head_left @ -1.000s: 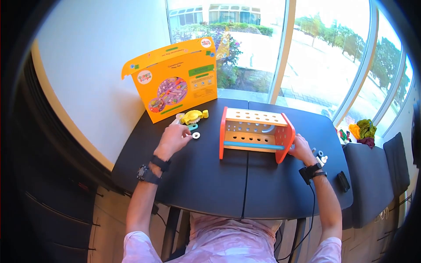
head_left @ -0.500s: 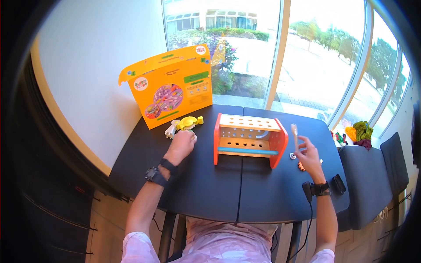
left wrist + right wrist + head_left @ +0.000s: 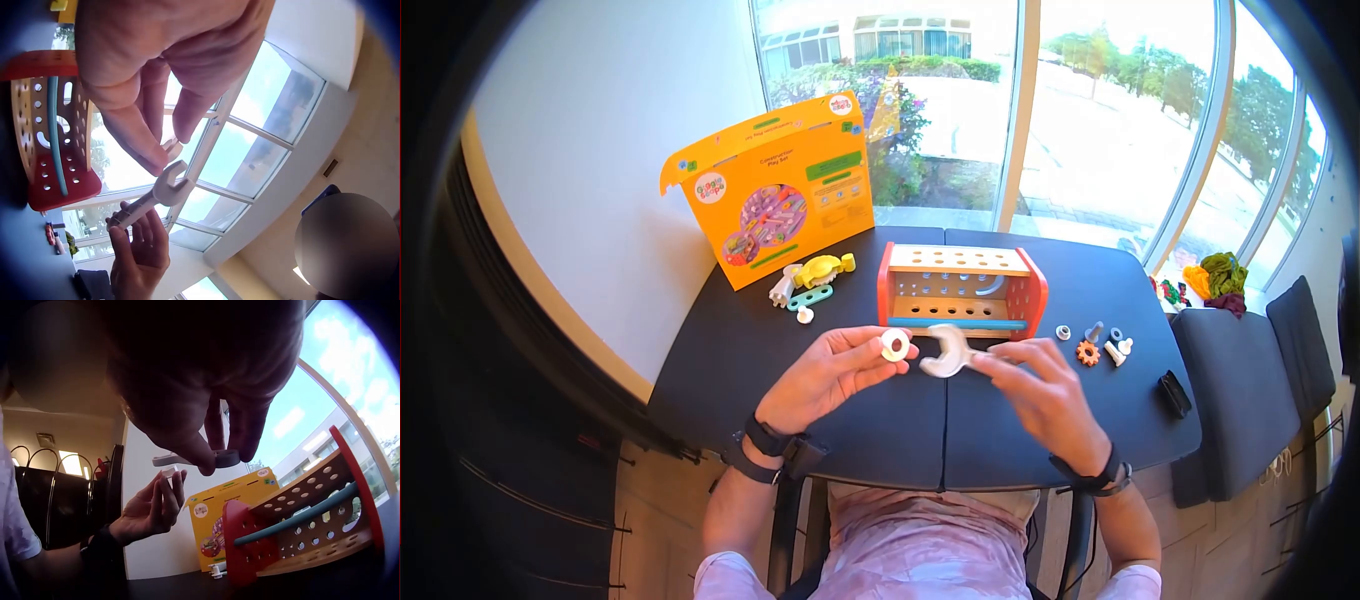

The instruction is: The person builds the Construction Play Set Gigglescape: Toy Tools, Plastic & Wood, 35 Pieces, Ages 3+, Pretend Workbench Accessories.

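Box (image 3: 780,190), big and orange, stood at far left, left of the toy bench (image 3: 958,270) and a little behind it! On the black table (image 3: 880,430), also left of the bench, lay a cluster: a white piece (image 3: 782,288), a yellow piece (image 3: 820,270) beside it, a blue strip (image 3: 810,297) with holes, and a small white peg (image 3: 805,315) nearest the person.

On to the left hand (image 3: 830,375), up in front of the bench's left end: thumb and fingers pinched a white ring (image 3: 886,347), its hole facing the head camera. And there, in front of the bench's middle, came the pale wrench (image 3: 951,352), its forked head just beside that ring; whether the two touched, one could not tell! The right hand (image 3: 1050,395), before the bench's right end, had the handle gripped between thumb and fingers.

Right of the bench, loose bits lay on the table: a small nut (image 3: 1063,332), a grey bolt (image 3: 1095,331), an orange gear (image 3: 1088,360), a white screw (image 3: 1115,353). Nearer the person than those, right of the bench, sat a black case (image 3: 1173,393). Farthest right of the bench, a dark chair (image 3: 1235,420), with green cloth (image 3: 1225,275) just beyond it!
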Demonstrator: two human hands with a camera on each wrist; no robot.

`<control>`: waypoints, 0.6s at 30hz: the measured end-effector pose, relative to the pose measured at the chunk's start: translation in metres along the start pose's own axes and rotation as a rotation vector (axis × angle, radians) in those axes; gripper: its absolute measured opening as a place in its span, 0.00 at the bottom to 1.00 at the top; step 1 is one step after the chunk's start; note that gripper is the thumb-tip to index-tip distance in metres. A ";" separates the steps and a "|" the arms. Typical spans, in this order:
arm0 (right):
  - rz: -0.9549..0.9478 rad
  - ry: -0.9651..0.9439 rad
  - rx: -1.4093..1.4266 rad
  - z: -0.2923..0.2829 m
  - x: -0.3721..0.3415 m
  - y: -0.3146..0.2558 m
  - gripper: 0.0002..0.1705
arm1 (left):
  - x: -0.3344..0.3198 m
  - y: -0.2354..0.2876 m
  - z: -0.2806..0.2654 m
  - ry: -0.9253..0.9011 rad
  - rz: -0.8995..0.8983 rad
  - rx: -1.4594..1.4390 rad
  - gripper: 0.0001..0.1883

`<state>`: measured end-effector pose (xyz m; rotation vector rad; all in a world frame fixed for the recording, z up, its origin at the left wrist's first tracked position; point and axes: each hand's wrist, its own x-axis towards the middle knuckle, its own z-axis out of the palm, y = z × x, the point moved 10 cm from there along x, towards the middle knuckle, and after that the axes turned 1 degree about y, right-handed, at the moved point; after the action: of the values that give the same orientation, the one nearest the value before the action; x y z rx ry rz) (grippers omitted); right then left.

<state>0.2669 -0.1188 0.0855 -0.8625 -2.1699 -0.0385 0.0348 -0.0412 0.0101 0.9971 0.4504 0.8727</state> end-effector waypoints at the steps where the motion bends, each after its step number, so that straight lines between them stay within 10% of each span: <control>1: -0.009 -0.018 0.009 0.010 -0.002 -0.005 0.35 | -0.001 -0.003 0.005 0.007 -0.003 -0.009 0.24; 11: -0.076 -0.052 -0.123 0.017 -0.008 -0.020 0.39 | -0.007 -0.017 0.016 -0.015 -0.018 0.046 0.22; 18: 0.166 -0.079 0.338 0.036 -0.018 -0.002 0.31 | 0.003 -0.013 0.014 0.069 0.073 0.222 0.20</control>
<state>0.2502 -0.1199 0.0493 -0.8527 -2.0871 0.4385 0.0518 -0.0502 0.0060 1.1955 0.5822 0.9388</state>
